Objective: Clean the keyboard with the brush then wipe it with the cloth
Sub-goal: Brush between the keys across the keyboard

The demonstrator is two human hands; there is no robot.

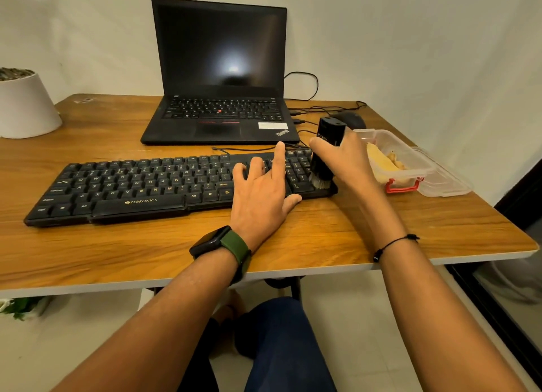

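Pot (25, 104) far left on counter (146, 251), well clear. Keyboard (140, 186) flat, centre-left, front edge parallel to counter edge; looks light, probably slides, so needs pinning. Left hand (261, 192) flat on right-side keys, fingers spread, gripping nothing. Right hand (343, 157) wrapped round brush (325, 154), upright, bristles on numpad corner. Brush body looks stiff, bristles soft; mid-barrel grip seems fine. Laptop (220, 78) behind, cables near. Box (404, 163) just right, cloth likely inside. Tight on right, plenty of room leftward.

Bench (117, 254) open in front of keyboard (132, 186); laptop (218, 122) blocks behind, plastic box (401, 160) crowds right end, pot (26, 104) far left.
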